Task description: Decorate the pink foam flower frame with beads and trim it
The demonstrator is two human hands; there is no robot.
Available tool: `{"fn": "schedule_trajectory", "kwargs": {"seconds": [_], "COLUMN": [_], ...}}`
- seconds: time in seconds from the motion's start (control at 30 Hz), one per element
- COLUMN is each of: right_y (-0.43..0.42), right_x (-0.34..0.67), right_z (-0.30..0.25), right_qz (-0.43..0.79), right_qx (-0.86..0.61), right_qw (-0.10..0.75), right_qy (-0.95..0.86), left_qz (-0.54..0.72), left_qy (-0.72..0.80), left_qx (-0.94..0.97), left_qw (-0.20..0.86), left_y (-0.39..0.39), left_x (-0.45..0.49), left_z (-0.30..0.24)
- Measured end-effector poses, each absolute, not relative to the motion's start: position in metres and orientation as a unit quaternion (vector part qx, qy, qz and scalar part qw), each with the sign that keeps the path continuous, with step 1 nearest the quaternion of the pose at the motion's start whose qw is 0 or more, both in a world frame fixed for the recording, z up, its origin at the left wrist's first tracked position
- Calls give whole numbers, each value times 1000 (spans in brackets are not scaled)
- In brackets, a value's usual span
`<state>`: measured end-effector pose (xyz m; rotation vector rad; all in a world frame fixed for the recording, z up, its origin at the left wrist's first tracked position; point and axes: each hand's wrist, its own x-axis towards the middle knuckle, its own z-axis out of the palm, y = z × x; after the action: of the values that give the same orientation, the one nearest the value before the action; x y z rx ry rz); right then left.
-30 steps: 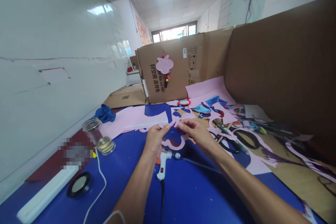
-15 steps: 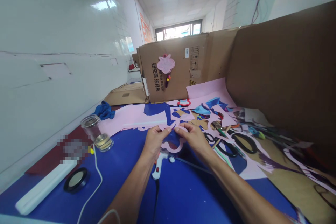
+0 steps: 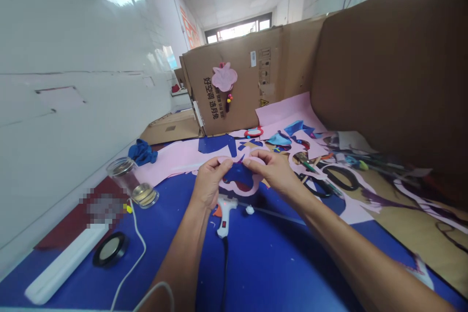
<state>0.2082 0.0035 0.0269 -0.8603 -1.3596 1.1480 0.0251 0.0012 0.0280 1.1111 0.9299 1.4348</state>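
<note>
My left hand (image 3: 208, 180) and my right hand (image 3: 272, 170) both pinch the top edge of a pink cut-out felt shape (image 3: 239, 189), holding it just above the blue table cover (image 3: 263, 263). The fingertips of the two hands nearly meet at the shape's upper rim. A white hot glue gun (image 3: 224, 214) with a lit red lamp lies on the blue cover directly under my hands, its black cord running toward me.
A glass jar (image 3: 126, 178) and its lid stand at left, beside a white cable, a round black disc (image 3: 109, 249) and a white bar (image 3: 62, 265). Pink sheets, blue scraps and black scissors (image 3: 331, 183) lie to the right. Cardboard walls (image 3: 387, 78) enclose the back and right.
My hands drew closer together on the pink shape and lifted it slightly. The view tilted, and the glue gun now appears straight below the hands.
</note>
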Motion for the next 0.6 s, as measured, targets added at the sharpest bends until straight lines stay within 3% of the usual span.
{"fn": "schedule_trajectory", "kwargs": {"seconds": [0.6], "right_y": [6], "right_x": [206], "right_z": [16], "right_qz": [511], "right_qx": [-378], "right_qw": [534], "right_qy": [-558], "left_qz": [577], "left_qy": [437], "left_qx": [503], "left_qw": [472], "left_y": [-1], "left_x": [31], "left_z": [23]}}
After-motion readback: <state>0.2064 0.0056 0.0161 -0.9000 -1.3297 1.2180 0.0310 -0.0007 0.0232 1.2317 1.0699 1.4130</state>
